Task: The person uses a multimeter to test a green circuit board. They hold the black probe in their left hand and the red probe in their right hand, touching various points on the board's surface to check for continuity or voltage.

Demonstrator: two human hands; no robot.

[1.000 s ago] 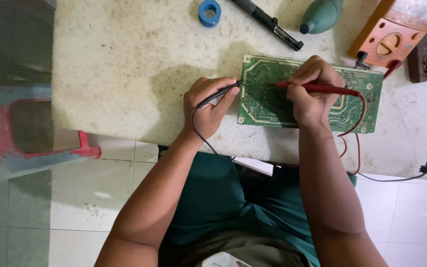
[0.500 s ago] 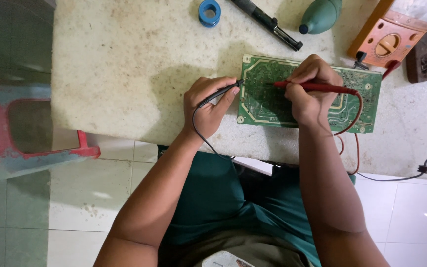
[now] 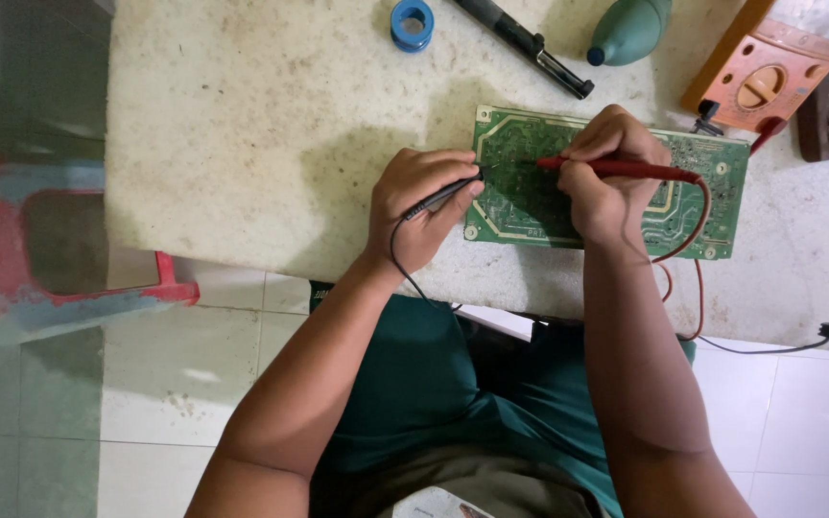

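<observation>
Little has shifted over the last second: my left hand [image 3: 424, 203] still grips the black probe [image 3: 441, 197] at the green circuit board [image 3: 520, 192]'s left edge, my right hand [image 3: 611, 182] the red probe [image 3: 616, 170] over its middle.

A small electronics repair workshop, probably: circuit board [image 3: 616, 187], soldering iron [image 3: 520, 43] and orange meter [image 3: 755, 82] on a stone tabletop [image 3: 261, 134].

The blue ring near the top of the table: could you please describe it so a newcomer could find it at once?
Start at the pale speckled table and look to its far edge, above the green circuit board that both hands probe. The blue ring lies there, just left of the black pen-like tool. It is the only blue, round, open-centred thing on the table.
</observation>
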